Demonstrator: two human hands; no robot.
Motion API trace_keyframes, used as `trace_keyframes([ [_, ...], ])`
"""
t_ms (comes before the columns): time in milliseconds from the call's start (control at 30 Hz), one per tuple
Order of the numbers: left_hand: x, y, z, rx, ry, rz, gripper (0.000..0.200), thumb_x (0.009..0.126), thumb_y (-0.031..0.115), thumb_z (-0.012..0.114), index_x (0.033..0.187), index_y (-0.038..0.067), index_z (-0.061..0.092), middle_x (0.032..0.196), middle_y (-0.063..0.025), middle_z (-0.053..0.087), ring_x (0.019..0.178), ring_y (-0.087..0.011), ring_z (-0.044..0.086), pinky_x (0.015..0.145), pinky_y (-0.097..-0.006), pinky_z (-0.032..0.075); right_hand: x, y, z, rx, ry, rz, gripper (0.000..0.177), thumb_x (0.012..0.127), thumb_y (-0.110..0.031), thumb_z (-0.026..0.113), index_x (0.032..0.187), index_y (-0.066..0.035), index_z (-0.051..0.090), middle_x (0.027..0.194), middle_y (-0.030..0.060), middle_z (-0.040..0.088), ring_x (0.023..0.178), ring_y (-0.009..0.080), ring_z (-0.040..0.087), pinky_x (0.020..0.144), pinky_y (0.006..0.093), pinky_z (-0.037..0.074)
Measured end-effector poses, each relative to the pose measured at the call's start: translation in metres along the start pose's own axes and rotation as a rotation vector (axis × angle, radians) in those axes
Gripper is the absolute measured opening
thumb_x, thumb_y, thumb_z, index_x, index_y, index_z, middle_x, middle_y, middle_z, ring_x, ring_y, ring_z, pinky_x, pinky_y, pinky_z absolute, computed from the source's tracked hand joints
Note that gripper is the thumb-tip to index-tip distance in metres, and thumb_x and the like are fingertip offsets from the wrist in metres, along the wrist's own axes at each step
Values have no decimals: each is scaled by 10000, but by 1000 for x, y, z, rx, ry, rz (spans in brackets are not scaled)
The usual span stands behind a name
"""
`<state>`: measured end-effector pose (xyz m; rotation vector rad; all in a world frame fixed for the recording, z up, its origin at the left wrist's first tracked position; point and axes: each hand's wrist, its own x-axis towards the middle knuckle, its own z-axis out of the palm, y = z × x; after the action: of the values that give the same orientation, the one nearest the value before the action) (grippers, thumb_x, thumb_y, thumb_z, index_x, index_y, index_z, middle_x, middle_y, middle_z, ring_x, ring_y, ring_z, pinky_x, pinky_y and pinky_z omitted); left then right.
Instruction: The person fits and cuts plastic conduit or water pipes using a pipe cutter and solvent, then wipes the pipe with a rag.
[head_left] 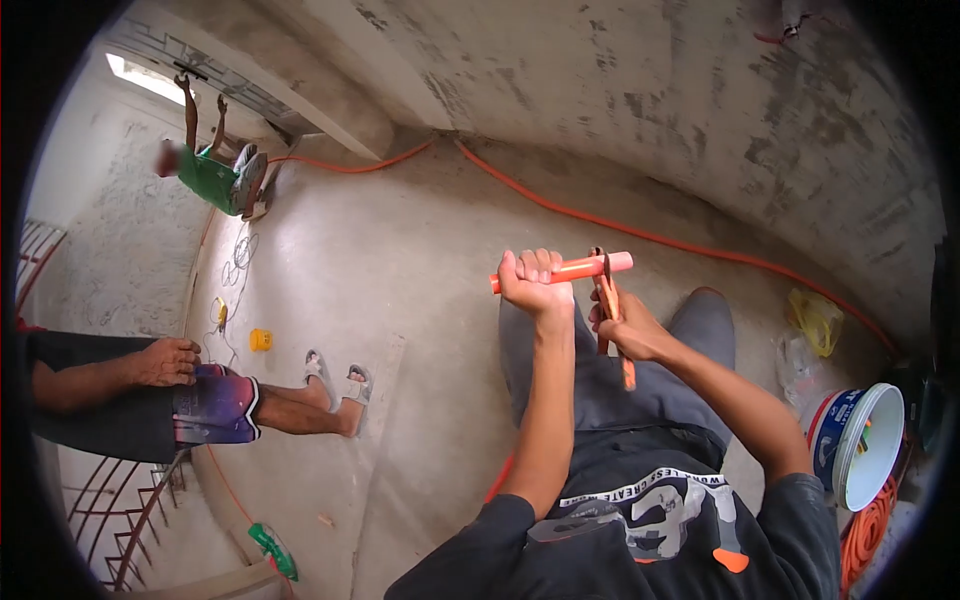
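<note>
My left hand [535, 281] is wrapped round a short length of orange plastic pipe [580, 270], held roughly level in front of my knees. The pipe's pale right end sticks out past the fingers. In my right hand [632, 326] is a pliers-like tool with orange handles [627, 374], gripped by the handles below the pipe. Its dark jaws reach up across the pipe near that pale end. Both hands are closed and close together over my lap.
Orange conduit [600, 217] runs along the wall base. At right stand a white bucket [832, 440], an orange coil [868, 535] and a yellow plastic bag [815, 322]. One person's legs [300, 408] are at left; another in green [208, 180] is farther back. A yellow box [261, 340] lies on the floor.
</note>
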<state>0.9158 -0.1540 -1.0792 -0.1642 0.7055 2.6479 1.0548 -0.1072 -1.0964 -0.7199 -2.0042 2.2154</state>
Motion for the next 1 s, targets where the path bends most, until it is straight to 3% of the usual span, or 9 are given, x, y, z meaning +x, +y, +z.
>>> trace_keyframes([
  [133,-3,13,-8,6,-8,-117,372,849,221,461,527,193,277,444,60,285,392,-94,246,478,-277,298,-14,-3,11,-85,70,72,508,686,-67,558,1160,46,414,873,108,555,740,195,587,602,330,504],
  [200,-9,27,-19,21,-232,-165,358,842,246,513,551,192,313,493,61,350,475,-91,345,580,-284,352,-29,-29,11,17,52,179,485,692,-54,538,1151,44,412,882,100,545,783,184,584,661,313,489],
  [300,-19,42,2,-1,-821,53,287,823,335,601,639,193,431,681,62,505,748,-135,478,778,-343,355,-45,-60,2,52,-95,133,467,688,-45,521,1134,43,411,901,103,539,815,189,589,712,310,475],
  [400,-22,55,15,-31,-1079,105,348,867,327,550,590,175,403,624,51,510,634,-120,477,709,-324,385,-62,-81,3,262,-251,276,453,684,-44,502,1119,41,410,909,108,537,816,201,600,739,315,473],
  [533,-26,54,17,-90,-1076,15,385,902,275,483,556,169,352,494,54,414,447,-83,369,543,-263,360,-57,-79,-3,242,-258,228,444,685,-42,477,1116,46,414,925,116,547,826,211,606,766,319,475],
  [633,-25,31,15,-26,-696,55,397,891,207,408,531,165,245,424,47,287,369,-86,206,419,-269,258,-44,-65,-8,291,-219,250,456,689,-43,486,1126,57,409,913,119,551,823,206,607,750,324,483],
  [867,-11,-5,-6,-62,30,-72,397,810,196,482,494,209,242,431,68,281,376,-86,237,425,-245,252,-18,-10,-4,-83,23,168,460,704,-78,532,1124,76,426,903,130,567,753,203,610,676,329,490],
  [933,-16,2,-2,-66,5,-105,388,822,215,499,506,205,274,434,68,289,391,-91,256,459,-259,282,-21,-12,-4,-195,0,92,474,706,-90,540,1130,82,415,879,128,565,734,203,610,654,329,489],
  [1000,-26,15,1,65,-186,-156,369,844,224,496,531,177,305,459,58,314,442,-90,305,536,-278,318,-36,-20,0,100,-8,189,484,699,-102,531,1136,68,411,867,114,572,746,198,612,641,329,486],
])
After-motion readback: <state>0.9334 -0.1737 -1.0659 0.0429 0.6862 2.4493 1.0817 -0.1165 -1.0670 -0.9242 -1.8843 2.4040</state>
